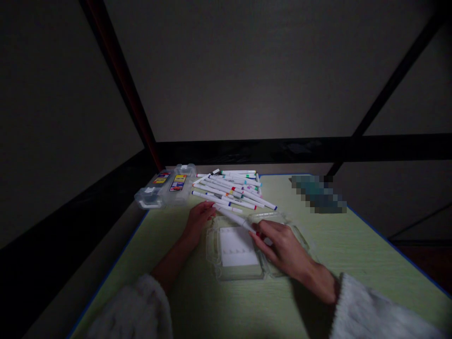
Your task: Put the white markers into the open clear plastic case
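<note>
A white marker (233,216) with a red end slants above an opened clear plastic case (243,272). My right hand (282,242) is closed on its red end, thumb and fingers pinched together. At the other end, the fingers of my left hand (198,220) are closed around the marker's tip, though the exact contact is partly hidden. Inside the left half of the case lies a white insert (240,256) with a row of small notches. Part of the case's right half is covered by my right hand. Just beyond is a loose pile of white markers (226,188) with differently coloured ends.
Two clear plastic cases (150,200) with colourful labels (178,182) are at the table's back left. A blurred-out bluish object (318,194) lies at the back right. The pale green table (190,292) has blue edging, and a wall stands behind it.
</note>
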`<action>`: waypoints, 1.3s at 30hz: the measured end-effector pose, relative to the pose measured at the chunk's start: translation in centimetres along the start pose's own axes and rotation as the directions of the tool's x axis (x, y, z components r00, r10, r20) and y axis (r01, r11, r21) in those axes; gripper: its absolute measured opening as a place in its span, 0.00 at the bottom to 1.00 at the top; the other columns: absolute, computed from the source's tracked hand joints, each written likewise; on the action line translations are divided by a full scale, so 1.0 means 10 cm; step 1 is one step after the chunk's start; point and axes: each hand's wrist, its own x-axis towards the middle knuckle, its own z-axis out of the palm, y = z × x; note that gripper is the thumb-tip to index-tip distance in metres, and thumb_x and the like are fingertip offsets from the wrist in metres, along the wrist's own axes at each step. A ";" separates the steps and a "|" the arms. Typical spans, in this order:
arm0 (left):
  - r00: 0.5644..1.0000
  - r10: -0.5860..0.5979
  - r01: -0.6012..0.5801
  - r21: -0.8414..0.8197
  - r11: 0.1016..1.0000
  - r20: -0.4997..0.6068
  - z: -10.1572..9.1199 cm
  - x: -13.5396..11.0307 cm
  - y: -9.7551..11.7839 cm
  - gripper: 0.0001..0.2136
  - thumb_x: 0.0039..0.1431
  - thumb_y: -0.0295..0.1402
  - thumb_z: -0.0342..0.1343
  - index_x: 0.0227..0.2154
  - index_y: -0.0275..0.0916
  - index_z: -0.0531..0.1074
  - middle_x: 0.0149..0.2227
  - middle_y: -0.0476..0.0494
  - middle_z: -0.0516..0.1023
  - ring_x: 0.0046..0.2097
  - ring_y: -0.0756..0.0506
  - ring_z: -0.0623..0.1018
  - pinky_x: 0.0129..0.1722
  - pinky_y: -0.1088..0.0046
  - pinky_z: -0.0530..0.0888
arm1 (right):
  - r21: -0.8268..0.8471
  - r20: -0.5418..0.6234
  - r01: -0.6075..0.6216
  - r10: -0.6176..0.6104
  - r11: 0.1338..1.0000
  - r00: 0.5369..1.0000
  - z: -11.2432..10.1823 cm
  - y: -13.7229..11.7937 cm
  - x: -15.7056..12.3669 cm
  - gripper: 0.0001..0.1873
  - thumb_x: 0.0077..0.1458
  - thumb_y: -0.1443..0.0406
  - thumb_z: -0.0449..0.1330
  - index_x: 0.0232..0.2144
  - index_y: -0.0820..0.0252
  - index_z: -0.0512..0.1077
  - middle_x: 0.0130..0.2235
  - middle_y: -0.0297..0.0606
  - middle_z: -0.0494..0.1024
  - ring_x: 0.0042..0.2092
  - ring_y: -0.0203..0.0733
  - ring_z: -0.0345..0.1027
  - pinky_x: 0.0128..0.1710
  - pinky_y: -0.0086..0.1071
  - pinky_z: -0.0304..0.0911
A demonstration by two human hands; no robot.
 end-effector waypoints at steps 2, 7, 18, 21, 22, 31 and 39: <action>1.000 -0.005 0.005 -0.001 1.000 -0.001 0.00 0.00 0.00 0.12 0.39 0.36 0.57 0.29 0.35 0.72 0.26 0.50 0.73 0.27 0.52 0.70 0.28 0.77 0.64 | -0.004 -0.015 0.000 0.000 1.000 1.000 0.00 0.01 0.00 0.10 0.57 0.66 0.46 0.24 0.58 0.59 0.23 0.33 0.66 0.24 0.33 0.59 0.24 0.26 0.52; 1.000 -0.014 0.014 0.036 0.999 0.006 0.01 -0.02 0.00 0.08 0.39 0.35 0.56 0.22 0.35 0.71 0.24 0.48 0.72 0.29 0.51 0.71 0.31 0.76 0.64 | -0.005 -0.114 -0.022 0.021 1.000 0.993 0.00 0.06 0.00 0.10 0.57 0.66 0.48 0.24 0.59 0.59 0.23 0.33 0.65 0.23 0.33 0.58 0.24 0.26 0.53; 1.000 -0.009 0.008 0.100 0.995 0.017 0.01 -0.04 0.04 0.10 0.38 0.37 0.55 0.22 0.34 0.71 0.24 0.47 0.73 0.29 0.49 0.71 0.31 0.74 0.64 | -0.038 -0.232 -0.053 0.043 0.998 0.972 -0.06 0.16 0.01 0.08 0.56 0.65 0.50 0.25 0.60 0.62 0.22 0.33 0.67 0.23 0.32 0.61 0.23 0.25 0.55; 1.000 -0.004 0.002 0.114 0.993 0.018 0.01 -0.05 0.05 0.10 0.38 0.37 0.55 0.21 0.34 0.71 0.22 0.48 0.73 0.28 0.50 0.71 0.31 0.75 0.64 | -0.059 -0.273 -0.059 0.041 0.997 0.961 -0.09 0.21 0.02 0.08 0.55 0.65 0.51 0.25 0.60 0.61 0.21 0.32 0.67 0.22 0.32 0.61 0.22 0.24 0.55; 1.000 -0.001 -0.001 0.116 0.993 0.020 0.01 -0.05 0.05 0.10 0.38 0.37 0.55 0.21 0.34 0.71 0.22 0.48 0.72 0.28 0.50 0.71 0.30 0.75 0.64 | -0.063 -0.283 -0.066 0.045 0.996 0.958 -0.10 0.23 0.02 0.08 0.55 0.65 0.51 0.25 0.60 0.61 0.21 0.32 0.67 0.22 0.32 0.61 0.22 0.24 0.55; 0.999 0.029 -0.034 0.127 0.991 0.040 0.01 -0.07 0.07 0.10 0.38 0.38 0.54 0.19 0.34 0.70 0.21 0.48 0.72 0.27 0.50 0.70 0.29 0.75 0.64 | -0.102 -0.373 -0.183 0.133 0.978 0.918 -0.21 0.47 0.01 0.06 0.53 0.64 0.53 0.26 0.59 0.61 0.21 0.31 0.67 0.22 0.31 0.63 0.22 0.23 0.57; 0.999 0.019 -0.025 0.143 0.989 0.045 0.01 -0.07 0.08 0.11 0.38 0.39 0.54 0.20 0.35 0.70 0.22 0.47 0.73 0.29 0.49 0.71 0.30 0.75 0.65 | -0.108 -0.405 -0.287 0.222 0.952 0.887 -0.25 0.61 0.00 0.11 0.52 0.60 0.53 0.23 0.59 0.60 0.21 0.32 0.69 0.21 0.33 0.63 0.22 0.25 0.57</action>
